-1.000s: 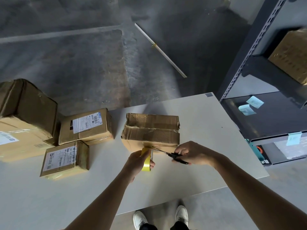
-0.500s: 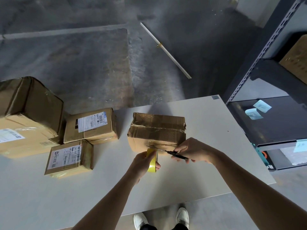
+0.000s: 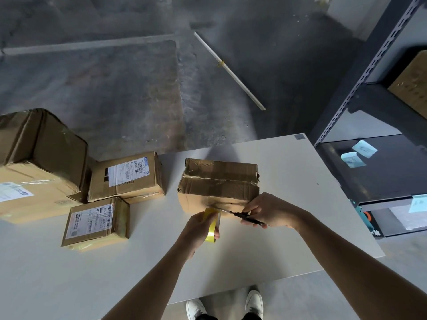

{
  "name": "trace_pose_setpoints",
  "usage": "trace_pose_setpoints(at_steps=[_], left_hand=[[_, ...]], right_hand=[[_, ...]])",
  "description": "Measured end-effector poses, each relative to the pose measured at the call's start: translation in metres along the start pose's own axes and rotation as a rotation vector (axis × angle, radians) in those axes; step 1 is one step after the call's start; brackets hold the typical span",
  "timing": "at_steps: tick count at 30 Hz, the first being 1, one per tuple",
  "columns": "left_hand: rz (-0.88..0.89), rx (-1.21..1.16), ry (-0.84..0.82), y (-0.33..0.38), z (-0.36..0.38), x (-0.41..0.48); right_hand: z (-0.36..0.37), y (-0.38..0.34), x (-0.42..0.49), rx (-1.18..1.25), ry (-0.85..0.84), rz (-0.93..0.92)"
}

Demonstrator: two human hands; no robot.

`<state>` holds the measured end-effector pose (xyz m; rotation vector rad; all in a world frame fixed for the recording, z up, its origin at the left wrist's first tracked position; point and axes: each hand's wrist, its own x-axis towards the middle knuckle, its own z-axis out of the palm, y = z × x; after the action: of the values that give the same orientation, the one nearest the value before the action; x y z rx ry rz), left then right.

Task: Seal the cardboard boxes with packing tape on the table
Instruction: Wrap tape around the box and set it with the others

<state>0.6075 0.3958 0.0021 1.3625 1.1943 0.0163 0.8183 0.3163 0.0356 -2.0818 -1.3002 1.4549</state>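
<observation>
Left grip [image 3: 199,228] holds yellow tape roll [image 3: 211,224] just beside cardboard box [image 3: 219,183], likely tensioning strip; right grip [image 3: 270,211] holds scissors [image 3: 242,215], blades placed for cutting.

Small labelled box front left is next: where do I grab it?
Probably span the small labelled box across its left and right walls, coming from the near side: it lies flat, and the medium box and large box crowd its far end.
</observation>
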Motion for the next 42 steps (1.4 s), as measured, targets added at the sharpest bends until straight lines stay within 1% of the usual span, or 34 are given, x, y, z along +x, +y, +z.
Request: trace_pose_setpoints(at_steps=[5, 11, 14, 18, 20, 23, 28, 32, 36, 42], left_hand=[[-0.016, 0.007, -0.010, -0.001, -0.002, 0.003], [-0.020, 0.005, -0.015, -0.005, -0.003, 0.005], [-0.027, -0.069, 0.013, -0.011, -0.003, 0.005], [0.044, 0.001, 0.042, -0.013, -0.002, -0.002], [0.068, -0.020, 0.058, -0.015, -0.002, -0.002], [0.050, -0.054, 0.088, -0.018, -0.003, -0.001], [-0.011, -0.047, 0.090, -0.025, -0.007, 0.001], [-0.009, -0.045, 0.103, -0.029, -0.007, 0.003], [0.032, 0.063, 0.130, -0.029, -0.007, 0.005], [0.135, 0.317, 0.203, -0.027, -0.004, 0.001]], right_hand=[[0.000, 0.001, 0.000, 0.010, -0.001, -0.018], [0.000, 0.006, 0.001, -0.050, -0.006, -0.002], [0.001, 0.009, 0.000, -0.102, 0.009, -0.011], [0.002, 0.010, -0.004, -0.096, 0.012, -0.009], [0.002, 0.010, -0.005, -0.097, 0.011, -0.004], [0.004, 0.013, -0.006, -0.131, 0.011, 0.008], [0.009, 0.040, -0.014, -0.213, 0.003, 0.015], [0.016, 0.071, -0.021, -0.284, 0.075, -0.007], [0.026, 0.094, -0.023, -0.297, 0.116, -0.028], [0.039, 0.109, -0.020, -0.353, 0.094, -0.042]])
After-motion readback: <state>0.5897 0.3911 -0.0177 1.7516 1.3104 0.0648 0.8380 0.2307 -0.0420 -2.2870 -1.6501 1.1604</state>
